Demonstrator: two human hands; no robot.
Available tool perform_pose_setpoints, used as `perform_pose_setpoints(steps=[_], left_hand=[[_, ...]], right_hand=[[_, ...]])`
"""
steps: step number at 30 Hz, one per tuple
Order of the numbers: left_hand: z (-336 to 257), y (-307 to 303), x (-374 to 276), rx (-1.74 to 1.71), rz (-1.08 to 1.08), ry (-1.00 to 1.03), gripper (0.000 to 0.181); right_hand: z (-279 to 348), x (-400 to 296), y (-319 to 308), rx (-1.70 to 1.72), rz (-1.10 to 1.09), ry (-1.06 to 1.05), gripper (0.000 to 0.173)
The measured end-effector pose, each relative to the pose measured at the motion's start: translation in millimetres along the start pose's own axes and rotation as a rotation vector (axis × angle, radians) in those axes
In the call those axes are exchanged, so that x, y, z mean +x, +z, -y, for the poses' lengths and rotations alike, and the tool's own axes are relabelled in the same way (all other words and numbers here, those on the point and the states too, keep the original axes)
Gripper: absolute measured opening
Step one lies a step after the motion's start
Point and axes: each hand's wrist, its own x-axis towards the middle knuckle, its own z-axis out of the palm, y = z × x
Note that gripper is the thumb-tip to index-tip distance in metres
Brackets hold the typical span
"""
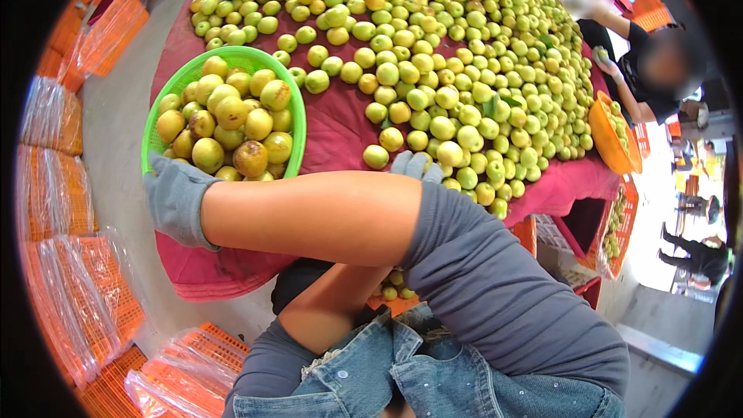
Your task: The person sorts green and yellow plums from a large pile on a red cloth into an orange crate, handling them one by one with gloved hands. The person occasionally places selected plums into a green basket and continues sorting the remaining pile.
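Observation:
My arms are crossed. My right hand (177,200), in a grey glove, is at the near left rim of a green plastic basket (300,122); whether it grips the rim or a fruit is hidden. Yellow-green round fruits (231,113), some with brown blemishes, fill the basket. Under the right forearm, my left arm reaches across to the heap. My gloved left hand (413,165) touches the near edge of the heaped green fruits (447,98), its palm side hidden. The heap spreads over a dark red cloth (334,128) on the table.
Orange plastic crates (110,296), wrapped in clear film, line the floor at left. Across the table at right, a person (633,69) holds a fruit beside an orange basket (609,139). Crates with fruit (616,226) stand below the table's right edge. More fruits (397,284) lie below my arms.

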Motion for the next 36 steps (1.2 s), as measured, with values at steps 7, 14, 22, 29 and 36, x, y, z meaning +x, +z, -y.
perform_pose_setpoints(steps=[7,14,22,29,36], left_hand=[[2.4,-29.8,1.3,-0.014,0.149,0.124,0.040],[-7.9,-48.1,11.9,0.012,0.181,-0.149,0.039],[-5.7,-52.1,13.8,0.074,0.427,-0.184,0.037],[-10.4,-44.5,18.3,0.103,0.429,-0.159,0.036],[-5.5,-49.4,14.0,0.056,0.354,-0.152,0.036]], right_hand=[[-24.3,-72.7,-18.3,0.331,-0.377,0.068,0.017],[-151.5,-285.4,-5.4,0.033,0.026,0.827,0.013],[-158.4,-370.0,-21.2,-0.068,0.326,0.891,0.016],[-168.7,-312.9,15.0,0.234,0.614,1.151,0.034],[-150.1,-312.0,10.9,0.589,0.575,0.934,0.048]])
